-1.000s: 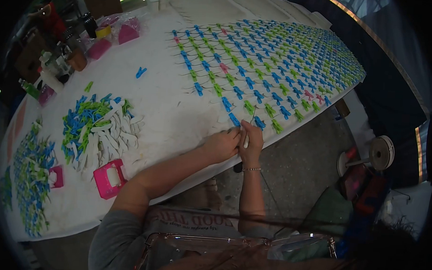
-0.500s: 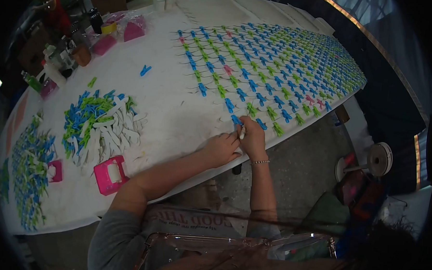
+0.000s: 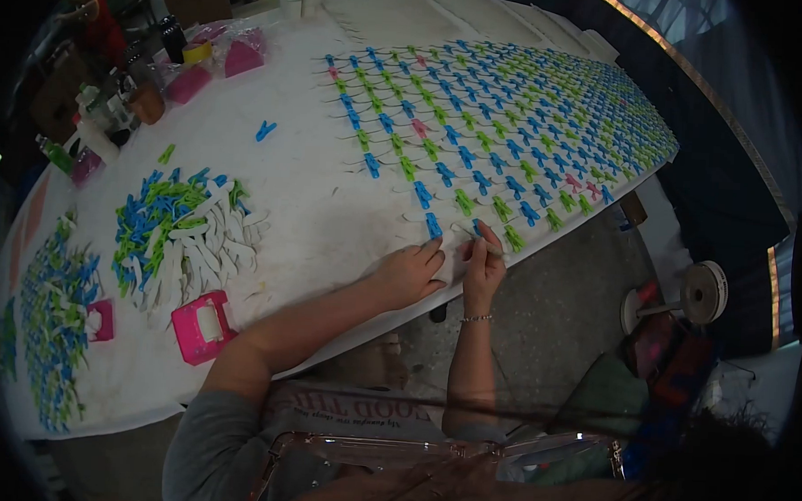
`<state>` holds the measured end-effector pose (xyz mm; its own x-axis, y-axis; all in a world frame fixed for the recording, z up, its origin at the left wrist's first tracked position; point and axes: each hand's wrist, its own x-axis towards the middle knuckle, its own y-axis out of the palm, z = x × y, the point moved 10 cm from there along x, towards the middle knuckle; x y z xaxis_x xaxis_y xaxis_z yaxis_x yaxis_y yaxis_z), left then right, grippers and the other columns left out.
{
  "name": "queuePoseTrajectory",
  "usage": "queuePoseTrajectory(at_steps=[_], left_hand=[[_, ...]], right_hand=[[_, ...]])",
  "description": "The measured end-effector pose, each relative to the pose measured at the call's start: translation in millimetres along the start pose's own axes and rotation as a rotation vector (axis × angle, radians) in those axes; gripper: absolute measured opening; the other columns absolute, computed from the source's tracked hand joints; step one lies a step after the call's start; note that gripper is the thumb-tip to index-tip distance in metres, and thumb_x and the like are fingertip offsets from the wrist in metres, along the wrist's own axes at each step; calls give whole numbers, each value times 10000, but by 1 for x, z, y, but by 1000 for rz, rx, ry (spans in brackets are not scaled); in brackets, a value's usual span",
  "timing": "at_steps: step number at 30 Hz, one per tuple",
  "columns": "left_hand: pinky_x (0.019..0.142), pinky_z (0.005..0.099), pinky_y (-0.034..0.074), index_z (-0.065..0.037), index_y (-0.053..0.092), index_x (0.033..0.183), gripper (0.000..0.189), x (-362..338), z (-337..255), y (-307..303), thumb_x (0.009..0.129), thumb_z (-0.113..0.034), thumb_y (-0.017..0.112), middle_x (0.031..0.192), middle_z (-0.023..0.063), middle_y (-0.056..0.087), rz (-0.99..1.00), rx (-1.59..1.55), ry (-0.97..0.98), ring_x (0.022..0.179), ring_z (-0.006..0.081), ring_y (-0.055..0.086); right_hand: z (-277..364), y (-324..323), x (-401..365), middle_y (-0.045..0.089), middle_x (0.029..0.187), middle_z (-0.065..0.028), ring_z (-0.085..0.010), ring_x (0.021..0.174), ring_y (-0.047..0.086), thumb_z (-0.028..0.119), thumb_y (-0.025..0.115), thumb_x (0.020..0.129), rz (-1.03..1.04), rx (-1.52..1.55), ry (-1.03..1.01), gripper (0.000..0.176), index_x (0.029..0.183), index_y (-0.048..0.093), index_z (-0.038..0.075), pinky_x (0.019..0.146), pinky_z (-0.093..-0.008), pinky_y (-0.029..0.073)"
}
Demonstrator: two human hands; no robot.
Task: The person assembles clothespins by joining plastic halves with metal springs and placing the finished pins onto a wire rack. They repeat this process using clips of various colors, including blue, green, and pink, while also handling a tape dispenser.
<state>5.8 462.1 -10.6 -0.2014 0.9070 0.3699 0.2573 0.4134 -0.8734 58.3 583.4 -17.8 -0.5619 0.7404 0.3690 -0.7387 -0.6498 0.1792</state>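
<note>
Rows of blue, green and pink clothespins, with thin pale curved strands beside them, lie across the right half of the white table. My left hand rests low on the tabletop, fingers apart, its index fingertip at the lower end of a blue clothespin. Just right of it, my right hand has its fingers pinched together beside another blue clothespin, partly covered by the fingers. A small pale thing shows at the pinch, too little to make out. A beaded bracelet circles the right wrist.
Left on the white table are a heap of clothespins and white strips, a second clothespin heap and a pink dispenser. Bottles stand at the back left. A white spool is beyond the table's right edge.
My right hand has moved right, away from the left hand and the lower blue clothespin, to the neighbouring blue one. The left hand has stayed nearly in place.
</note>
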Motion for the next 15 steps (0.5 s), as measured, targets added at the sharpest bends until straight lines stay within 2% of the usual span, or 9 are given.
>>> queuePoseTrajectory(at_steps=[4, 9, 15], left_hand=[[780, 376, 506, -3, 515, 1167, 510, 1, 0, 0, 810, -343, 647, 1285, 227, 485, -11, -5, -2, 875, 316, 591], [775, 375, 511, -10, 523, 1141, 482, 4, 3, -1, 802, -323, 661, 1261, 225, 503, 1, -32, -37, 891, 315, 600], [775, 372, 514, -13, 527, 1139, 478, 4, 4, -1, 800, -321, 665, 1263, 219, 508, -5, -34, -58, 898, 315, 605]], right_hand=[[-17, -7, 3, 593, 769, -11, -56, 635, 504, 142, 567, 940, -73, 97, 27, 208, 1080, 601, -8, 562, -209, 429], [-15, 1, 7, 578, 747, -2, -50, 593, 482, 124, 627, 887, -99, -70, 74, 120, 932, 594, 18, 509, -192, 384], [-23, 5, 6, 574, 732, 9, -48, 589, 483, 119, 629, 879, -65, -132, 59, 106, 906, 587, 26, 504, -196, 383]])
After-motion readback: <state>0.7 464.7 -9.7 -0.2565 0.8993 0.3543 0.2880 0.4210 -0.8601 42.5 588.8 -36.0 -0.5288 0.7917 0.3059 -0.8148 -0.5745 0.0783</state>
